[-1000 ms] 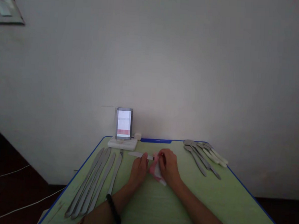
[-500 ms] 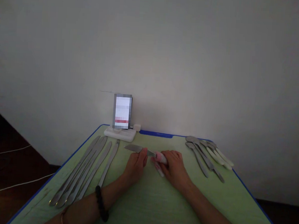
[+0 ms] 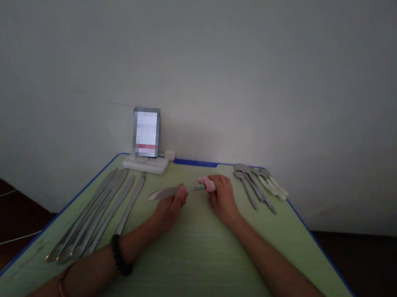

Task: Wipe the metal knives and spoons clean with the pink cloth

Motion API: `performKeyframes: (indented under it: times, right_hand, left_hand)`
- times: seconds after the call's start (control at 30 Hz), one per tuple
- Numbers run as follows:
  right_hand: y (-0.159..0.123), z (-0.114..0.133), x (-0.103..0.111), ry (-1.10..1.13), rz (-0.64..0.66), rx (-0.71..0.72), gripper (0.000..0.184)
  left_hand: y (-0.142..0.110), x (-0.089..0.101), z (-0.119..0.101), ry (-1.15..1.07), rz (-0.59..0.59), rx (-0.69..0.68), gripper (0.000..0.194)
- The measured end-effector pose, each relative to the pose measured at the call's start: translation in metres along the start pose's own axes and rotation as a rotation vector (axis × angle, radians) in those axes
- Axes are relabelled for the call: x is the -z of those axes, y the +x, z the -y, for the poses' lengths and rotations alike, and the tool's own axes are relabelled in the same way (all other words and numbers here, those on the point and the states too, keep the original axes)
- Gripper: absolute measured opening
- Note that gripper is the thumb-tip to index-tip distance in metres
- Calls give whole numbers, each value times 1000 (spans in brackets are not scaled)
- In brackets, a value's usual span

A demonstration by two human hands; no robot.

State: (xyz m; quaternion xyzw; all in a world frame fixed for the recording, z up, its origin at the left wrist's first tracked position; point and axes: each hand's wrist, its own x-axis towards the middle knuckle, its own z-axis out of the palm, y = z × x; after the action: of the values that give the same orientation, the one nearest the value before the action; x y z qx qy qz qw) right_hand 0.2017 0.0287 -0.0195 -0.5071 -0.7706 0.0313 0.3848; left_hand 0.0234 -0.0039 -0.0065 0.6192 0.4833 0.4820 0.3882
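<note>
A silver table knife (image 3: pixel 164 193) is held across the middle, above the green table, its blade tip to the left and slightly lower. My left hand (image 3: pixel 168 209) is closed on the blade, thumb on top. My right hand (image 3: pixel 223 198) is closed around a bunched pink and white cloth (image 3: pixel 207 184) wrapped about the other end of the knife, which is hidden in it. Left of my hands several silver knives (image 3: pixel 95 218) lie side by side, partly behind my left forearm. Several spoons (image 3: pixel 249 185) lie to the right, some with white handles (image 3: pixel 272 188).
A phone (image 3: pixel 146 134) with a blurred screen stands on a white base (image 3: pixel 146 164) at the back left, beside a small white plug (image 3: pixel 169 155). The green table (image 3: pixel 191 264) has a blue edge and meets the wall (image 3: pixel 223 78). White cables (image 3: pixel 7 240) run at the left.
The view has shifted, so the table things sit further left and higher. The knife now slopes with its tip lower, and the cloth is gathered around its right end instead of hanging below.
</note>
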Motion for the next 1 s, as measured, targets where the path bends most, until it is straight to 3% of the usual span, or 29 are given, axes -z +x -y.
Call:
performKeyframes:
  times: [0.27,0.63,0.9,1.0]
  right_hand:
    - [-1,5,1,46,213,104,30]
    - [-2,11,3,-47,205,24,18]
    - [-2,15,6,-92,266,45,14]
    - [-2,15,6,-115,253,34,11]
  left_hand:
    - [5,-2,2,41,27,97,37]
    - [10,4,-1,-68,-207,110,49]
    - [16,0,5,-110,-110,26,28]
    - [16,1,4,-82,-47,-5,28]
